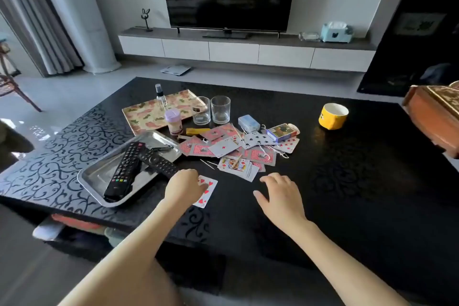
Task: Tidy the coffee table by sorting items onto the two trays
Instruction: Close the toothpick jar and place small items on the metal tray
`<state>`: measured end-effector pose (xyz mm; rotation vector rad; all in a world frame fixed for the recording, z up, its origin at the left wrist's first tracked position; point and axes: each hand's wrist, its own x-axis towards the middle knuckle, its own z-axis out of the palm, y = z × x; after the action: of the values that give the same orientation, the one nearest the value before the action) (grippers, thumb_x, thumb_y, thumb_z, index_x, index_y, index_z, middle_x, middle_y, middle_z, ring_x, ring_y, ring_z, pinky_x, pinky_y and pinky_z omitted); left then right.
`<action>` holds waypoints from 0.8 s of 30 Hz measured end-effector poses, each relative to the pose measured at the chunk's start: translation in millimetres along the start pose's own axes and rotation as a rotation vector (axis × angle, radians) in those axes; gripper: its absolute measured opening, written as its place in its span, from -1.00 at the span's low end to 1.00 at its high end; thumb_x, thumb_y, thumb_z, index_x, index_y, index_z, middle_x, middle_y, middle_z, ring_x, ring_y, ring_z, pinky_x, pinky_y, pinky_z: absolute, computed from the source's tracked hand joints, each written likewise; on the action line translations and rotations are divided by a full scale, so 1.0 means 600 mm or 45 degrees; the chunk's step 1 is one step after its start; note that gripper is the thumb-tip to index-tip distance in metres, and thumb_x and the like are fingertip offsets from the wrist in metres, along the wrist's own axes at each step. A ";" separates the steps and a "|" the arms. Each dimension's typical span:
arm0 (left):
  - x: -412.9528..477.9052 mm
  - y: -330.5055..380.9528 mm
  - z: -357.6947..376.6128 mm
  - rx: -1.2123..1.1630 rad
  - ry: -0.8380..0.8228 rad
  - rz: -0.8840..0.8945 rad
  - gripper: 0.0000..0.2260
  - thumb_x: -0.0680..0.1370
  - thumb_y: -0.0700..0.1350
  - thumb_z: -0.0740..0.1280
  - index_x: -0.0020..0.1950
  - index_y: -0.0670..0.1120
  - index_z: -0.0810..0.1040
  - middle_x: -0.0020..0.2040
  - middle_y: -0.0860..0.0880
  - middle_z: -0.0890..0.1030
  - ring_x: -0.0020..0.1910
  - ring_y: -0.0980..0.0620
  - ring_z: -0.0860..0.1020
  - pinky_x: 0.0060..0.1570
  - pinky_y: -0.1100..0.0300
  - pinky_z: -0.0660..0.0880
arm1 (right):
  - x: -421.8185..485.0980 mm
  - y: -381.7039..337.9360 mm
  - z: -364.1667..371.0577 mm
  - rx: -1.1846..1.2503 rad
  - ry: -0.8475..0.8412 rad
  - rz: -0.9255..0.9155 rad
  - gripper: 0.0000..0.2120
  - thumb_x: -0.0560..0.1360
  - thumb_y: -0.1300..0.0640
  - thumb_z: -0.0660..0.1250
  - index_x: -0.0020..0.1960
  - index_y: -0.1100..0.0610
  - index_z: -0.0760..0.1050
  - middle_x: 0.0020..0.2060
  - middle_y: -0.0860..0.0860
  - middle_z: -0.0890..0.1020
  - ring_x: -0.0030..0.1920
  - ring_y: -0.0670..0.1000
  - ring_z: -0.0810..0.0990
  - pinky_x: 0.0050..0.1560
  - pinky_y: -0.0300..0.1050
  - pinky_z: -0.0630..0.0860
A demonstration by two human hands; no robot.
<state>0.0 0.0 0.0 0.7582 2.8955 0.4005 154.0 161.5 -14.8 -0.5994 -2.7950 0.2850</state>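
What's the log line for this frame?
left hand: on card | right hand: empty | remotes: in metal tray | cards: scattered

left hand (pixel 185 186) knuckles up, fingers curled onto playing card (pixel 208 191) | right hand (pixel 280 195) palm down, fingers loosely bent, empty

Your black scroll-patterned table (pixel 347 194) holds a silver metal tray (pixel 85 182) at left, scattered playing cards (pixel 223 148) centre, yellow mug (pixel 332 116) right.

No words are legible; red heart pips mark one playing card (pixel 207 190).
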 end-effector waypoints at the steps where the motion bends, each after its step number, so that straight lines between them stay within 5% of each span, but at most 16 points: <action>1: 0.006 0.000 0.010 0.043 -0.076 -0.033 -0.74 0.51 0.02 0.30 -0.22 -0.13 0.38 -0.18 -0.04 0.46 -0.14 -0.07 0.48 -0.28 0.16 0.33 | 0.015 0.000 0.009 0.021 -0.042 0.042 -0.60 0.56 -0.09 0.21 0.31 0.09 0.41 0.22 -0.03 0.51 0.19 0.00 0.47 0.17 -0.14 0.39; 6: 0.038 -0.004 0.050 0.124 -0.174 -0.130 -0.66 0.47 0.03 0.40 0.08 -0.18 0.46 0.12 -0.12 0.38 0.08 -0.13 0.47 -0.14 0.12 0.42 | 0.112 -0.006 0.068 0.088 -0.114 0.055 -0.61 0.57 -0.05 0.22 0.32 0.11 0.39 0.22 0.00 0.48 0.21 0.03 0.44 0.20 -0.11 0.38; 11: 0.070 0.002 0.079 0.150 -0.272 -0.040 -0.60 0.42 0.04 0.44 0.13 -0.14 0.46 0.03 -0.08 0.39 0.10 -0.09 0.43 -0.11 0.16 0.41 | 0.211 0.010 0.108 -0.050 -0.148 -0.087 -0.62 0.57 0.18 0.23 0.37 0.03 0.37 0.22 0.04 0.47 0.19 0.07 0.40 0.15 -0.09 0.37; 16: 0.098 0.013 0.090 0.090 -0.284 -0.025 -0.64 0.47 0.05 0.38 0.17 -0.09 0.46 0.01 -0.04 0.37 0.05 -0.05 0.44 -0.15 0.18 0.40 | 0.277 0.018 0.127 -0.088 -0.357 -0.121 -0.71 0.55 0.08 0.29 0.26 -0.04 0.46 0.18 0.04 0.45 0.19 0.06 0.36 0.15 -0.08 0.37; 19: 0.125 0.016 0.086 0.100 -0.201 -0.010 -0.76 0.52 -0.03 0.33 0.14 -0.11 0.48 0.06 -0.07 0.42 -0.08 -0.03 0.42 -0.18 0.15 0.40 | 0.290 0.021 0.135 -0.069 -0.400 -0.162 -0.84 0.52 0.01 0.32 0.08 -0.01 0.52 0.11 0.01 0.46 0.15 0.04 0.38 0.09 -0.11 0.39; 24: 0.208 0.014 0.063 0.077 0.067 0.032 -0.81 0.52 -0.11 0.32 0.10 -0.13 0.55 0.06 -0.09 0.50 0.01 -0.08 0.50 -0.08 0.09 0.52 | 0.294 0.043 0.135 -0.069 -0.417 -0.168 -0.85 0.52 -0.04 0.30 0.00 0.01 0.53 0.03 -0.02 0.48 0.08 0.00 0.39 0.04 -0.15 0.37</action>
<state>-97.4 77.3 -39.9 0.8062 2.9624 0.3423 -15.8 248.6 -59.1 -0.4084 -3.1490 0.3049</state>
